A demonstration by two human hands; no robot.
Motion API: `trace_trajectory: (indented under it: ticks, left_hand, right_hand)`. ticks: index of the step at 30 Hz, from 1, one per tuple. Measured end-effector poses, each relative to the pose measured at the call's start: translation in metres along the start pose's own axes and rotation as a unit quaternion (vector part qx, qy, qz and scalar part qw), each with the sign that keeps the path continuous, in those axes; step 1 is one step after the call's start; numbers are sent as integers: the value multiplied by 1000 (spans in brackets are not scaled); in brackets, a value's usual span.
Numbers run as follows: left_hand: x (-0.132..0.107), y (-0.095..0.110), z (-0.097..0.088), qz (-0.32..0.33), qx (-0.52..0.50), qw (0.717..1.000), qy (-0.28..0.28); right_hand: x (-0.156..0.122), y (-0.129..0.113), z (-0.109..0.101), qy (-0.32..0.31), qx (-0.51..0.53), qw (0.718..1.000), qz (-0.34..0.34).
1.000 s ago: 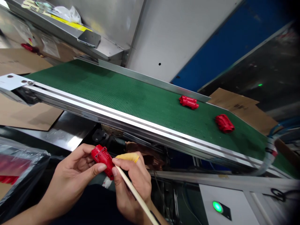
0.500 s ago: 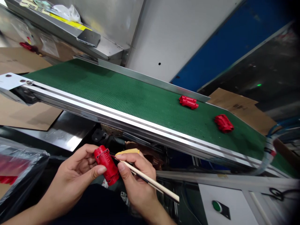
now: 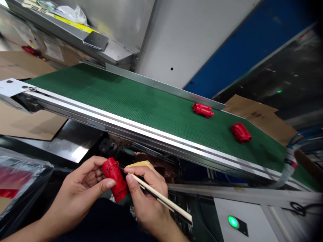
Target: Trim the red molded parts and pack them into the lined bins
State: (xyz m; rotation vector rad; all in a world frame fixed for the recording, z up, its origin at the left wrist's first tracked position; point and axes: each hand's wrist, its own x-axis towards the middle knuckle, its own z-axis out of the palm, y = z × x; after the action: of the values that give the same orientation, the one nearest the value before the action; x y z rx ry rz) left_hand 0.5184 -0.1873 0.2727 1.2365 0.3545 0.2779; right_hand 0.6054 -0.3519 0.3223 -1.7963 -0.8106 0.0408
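My left hand [image 3: 84,190] grips a red plastic part [image 3: 114,179], roughly tube-shaped with moulded ribs and slots, its thumb pressed on the near side. In my right hand [image 3: 148,191] is a slim tool with a long pale handle [image 3: 171,201] and a dark strip along it. Its tip points at the red part's right side, but the fingers partly hide it, so I cannot tell whether it touches. Something yellow [image 3: 138,164] shows at the right index finger. Beyond both hands, two similar red parts [image 3: 203,110] [image 3: 241,132] lie on a green conveyor belt [image 3: 131,101].
The conveyor's metal side rail [image 3: 121,126] runs across in front of my hands. A plastic-lined box [image 3: 37,178] with red pieces stands at left. At lower right, a lit green button [image 3: 233,222] sits on a white panel. A phone [image 3: 96,40] rests on the metal ledge behind.
The red part in my left hand has turned slightly, and the tool's handle end has dipped a little. The green button has lit up. The red parts on the belt have not moved.
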Motion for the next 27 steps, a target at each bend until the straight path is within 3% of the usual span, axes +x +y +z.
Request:
trace_trajectory:
  ticks: [9,17,24,27]
  left_hand:
    - [1,2,-4,10,28,999,14]
    - [1,5,-1,0,7,1000,-6]
    - [-2,-1,-6,9,25,1000,-5]
    - [-3,-5,-8,41,68,996,-40]
  right_hand:
    - [-7,-1,-11,-36,4,997,69]
    - [-6,0,-6,-14,45,999,-4]
    - [-6,5,-6,-5,20,999,25]
    - [1,4,-7,-54,-7,997,46]
